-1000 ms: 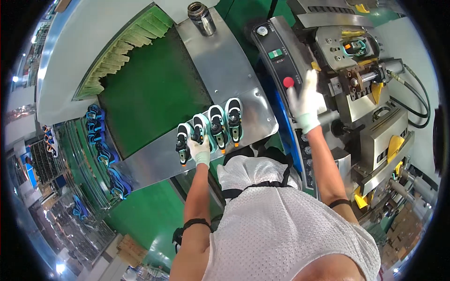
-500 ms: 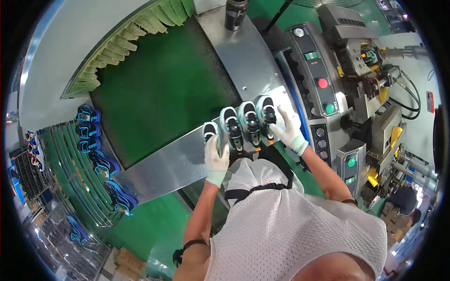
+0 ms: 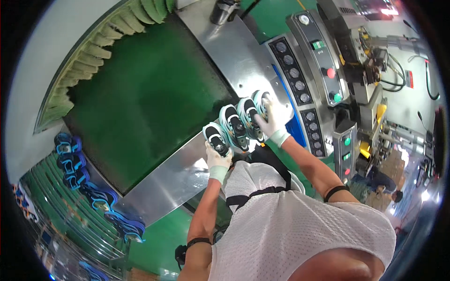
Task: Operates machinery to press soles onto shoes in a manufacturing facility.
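Observation:
Several black-and-white shoes with pale mint soles stand side by side on the steel edge of a table. The leftmost shoe (image 3: 216, 137) has my gloved left hand (image 3: 218, 160) wrapped round its near end. Next to it are a second shoe (image 3: 233, 125) and a third shoe (image 3: 248, 117), both upright. My gloved right hand (image 3: 274, 118) lies over the rightmost shoe (image 3: 261, 100), fingers along its right side and thumb toward the third shoe. That hand covers much of the rightmost shoe.
A green conveyor belt (image 3: 145, 98) runs under a fringed curtain (image 3: 89, 61). Blue shoes (image 3: 70, 161) line a rack (image 3: 70, 206) at left. Control panels (image 3: 323, 70) and machinery stand at right. A dark cup (image 3: 222, 11) sits at the far edge. Another person (image 3: 379, 180) is at far right.
My right hand has come in from beside the rightmost shoe to lie over it. My left hand has shifted to the leftmost shoe's near end, uncovering its top. The whole view has turned slightly.

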A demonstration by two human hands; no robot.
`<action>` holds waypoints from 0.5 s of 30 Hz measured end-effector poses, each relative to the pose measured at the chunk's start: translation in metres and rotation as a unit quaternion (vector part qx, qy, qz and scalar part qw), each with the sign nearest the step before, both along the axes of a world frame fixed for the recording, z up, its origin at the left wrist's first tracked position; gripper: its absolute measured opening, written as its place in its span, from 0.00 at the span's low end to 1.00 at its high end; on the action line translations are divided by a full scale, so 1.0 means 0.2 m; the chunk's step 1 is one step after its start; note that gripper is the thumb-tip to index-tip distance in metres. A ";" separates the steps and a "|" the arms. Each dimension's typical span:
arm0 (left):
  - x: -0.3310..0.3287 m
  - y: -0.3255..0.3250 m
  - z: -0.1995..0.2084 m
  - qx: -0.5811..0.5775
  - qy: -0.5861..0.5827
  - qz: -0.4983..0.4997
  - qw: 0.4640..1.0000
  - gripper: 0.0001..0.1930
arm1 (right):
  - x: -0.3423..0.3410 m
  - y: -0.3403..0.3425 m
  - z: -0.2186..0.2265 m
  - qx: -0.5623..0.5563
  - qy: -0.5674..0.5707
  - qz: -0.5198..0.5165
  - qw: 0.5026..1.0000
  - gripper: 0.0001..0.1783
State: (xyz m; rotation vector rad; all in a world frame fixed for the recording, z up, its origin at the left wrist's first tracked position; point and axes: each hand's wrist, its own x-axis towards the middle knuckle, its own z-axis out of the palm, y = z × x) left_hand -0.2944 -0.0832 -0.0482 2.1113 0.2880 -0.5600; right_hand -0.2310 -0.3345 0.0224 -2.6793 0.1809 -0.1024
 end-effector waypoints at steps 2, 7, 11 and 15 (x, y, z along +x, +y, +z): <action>0.02 0.05 0.07 -0.130 0.015 0.021 0.991 0.46 | -0.01 0.18 0.19 0.123 0.114 0.048 0.985 0.35; -0.01 0.30 0.06 -0.237 0.076 0.092 0.964 0.30 | -0.09 0.50 -0.03 0.091 0.246 -0.018 0.965 0.46; 0.19 0.33 0.40 -0.218 0.072 0.097 0.968 0.32 | -0.11 0.42 0.10 0.181 0.057 -0.014 0.982 0.44; 0.34 0.00 0.65 -0.279 0.040 0.018 0.959 0.38 | -0.09 0.32 0.59 0.585 0.200 -0.058 0.784 0.49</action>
